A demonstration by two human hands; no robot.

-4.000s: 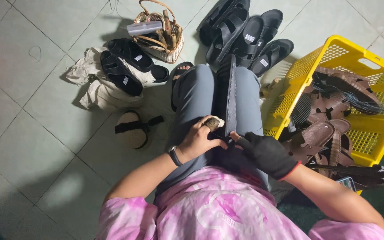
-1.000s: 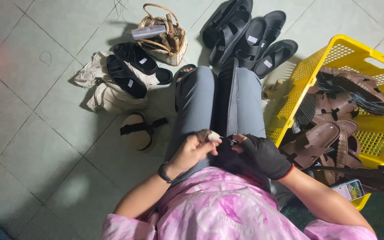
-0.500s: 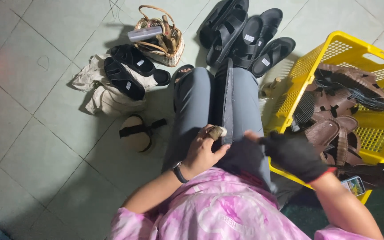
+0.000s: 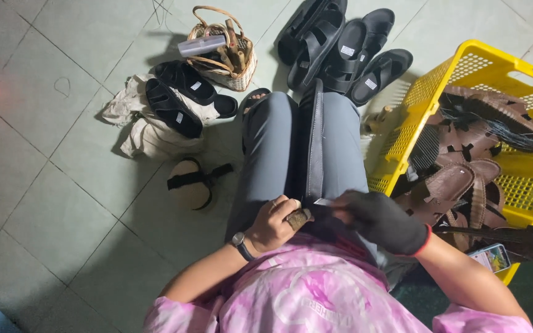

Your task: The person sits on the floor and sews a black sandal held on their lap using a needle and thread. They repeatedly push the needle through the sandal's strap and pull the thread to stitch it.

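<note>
A pale green tiled floor (image 4: 44, 203) fills most of the view, and a person sits on it with legs in grey trousers (image 4: 266, 154) stretched forward. To the right stands a yellow plastic crate (image 4: 458, 80), touching the right leg and heaped with brown leather sandals (image 4: 464, 179). Ahead of the feet lie several black sandals (image 4: 340, 43) in an overlapping row. To the left of them sits a small wicker basket (image 4: 229, 68) with a pale flat object across its top, and just below it a second pair of black sandals (image 4: 183, 98) rests on a crumpled cream cloth (image 4: 137, 132). A single tan sole with a black strap (image 4: 192, 182) lies on the floor beside the left leg.

A long dark leather strip (image 4: 314, 148) runs down between the legs to the lap. The left hand (image 4: 276, 222), bare, with a watch at the wrist, is curled shut around a small knife (image 4: 306, 213) whose pale blade meets the strip's near end. The right hand (image 4: 377, 219), in a black glove, pinches that same near end of the strip on the lap.
</note>
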